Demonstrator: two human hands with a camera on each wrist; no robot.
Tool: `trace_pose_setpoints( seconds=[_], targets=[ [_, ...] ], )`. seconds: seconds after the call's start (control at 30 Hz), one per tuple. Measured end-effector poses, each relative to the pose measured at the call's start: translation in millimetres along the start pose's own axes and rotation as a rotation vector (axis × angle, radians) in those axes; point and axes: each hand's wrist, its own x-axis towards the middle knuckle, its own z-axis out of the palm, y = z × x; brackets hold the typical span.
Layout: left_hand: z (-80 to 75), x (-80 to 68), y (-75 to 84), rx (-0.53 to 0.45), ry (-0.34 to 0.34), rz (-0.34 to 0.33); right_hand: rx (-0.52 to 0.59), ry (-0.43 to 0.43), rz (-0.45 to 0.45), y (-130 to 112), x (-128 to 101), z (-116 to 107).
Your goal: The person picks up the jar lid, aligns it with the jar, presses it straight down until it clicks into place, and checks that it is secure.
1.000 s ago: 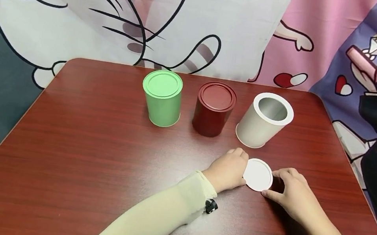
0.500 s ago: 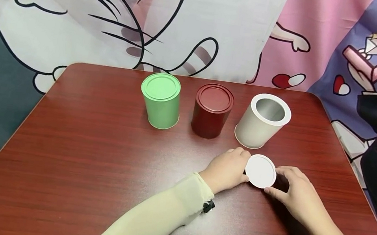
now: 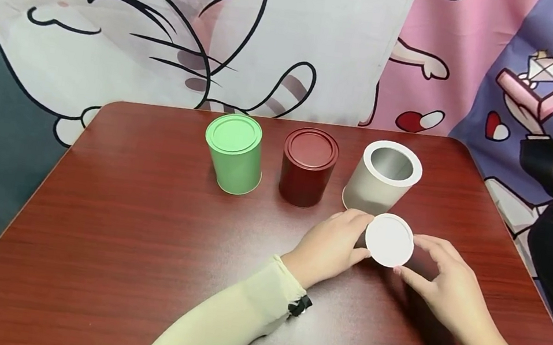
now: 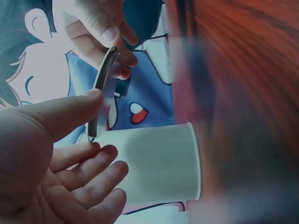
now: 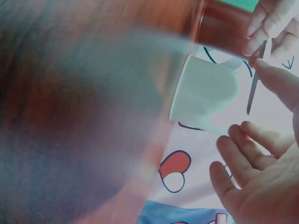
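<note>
The left hand [image 3: 332,247] pinches the white lid [image 3: 389,240] by its left edge, thumb tip against the rim as the left wrist view shows, and the right hand [image 3: 443,282] pinches the opposite edge with its thumb and fingertips. Between them the lid sits right of centre in the head view, lifted off the table [image 3: 118,221] and tilted, its flat face turned toward the camera.

The open white can [image 3: 382,179] stands just above the lid in the frame, up and slightly left of both hands, its mouth facing upward; the lid's upper edge overlaps the can's base in the picture. Both hands sit about equally near the can.

Left of it, in the same row, stand the dark red can [image 3: 308,167] and the green can [image 3: 233,152], both lidded. A cartoon cat cloth [image 3: 170,24] hangs behind.
</note>
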Motion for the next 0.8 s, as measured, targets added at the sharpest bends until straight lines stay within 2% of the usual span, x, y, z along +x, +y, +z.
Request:
trace_pose_setpoints(
  seconds=[0.2, 0.37, 0.5, 0.8],
  targets=[
    [-9.9, 0.1, -0.1, -0.010, 0.054, 0.036, 0.038, 0.063, 0.012, -6.0, 2.5, -8.9],
    [-18.0, 2.4, -1.9, -0.081, 0.054, 0.044, 0.080, 0.089, 0.028, -14.0, 5.7, -17.0],
    [-24.5, 3.6, -3.6, -0.130, 0.055, 0.046, 0.101, 0.113, 0.000, -17.6, 10.0, -19.8],
    [-40.2, 12.1, -3.5, -0.079, 0.081, 0.057, 0.086, 0.155, 0.002, -19.2, 22.6, -20.6]
  ],
)
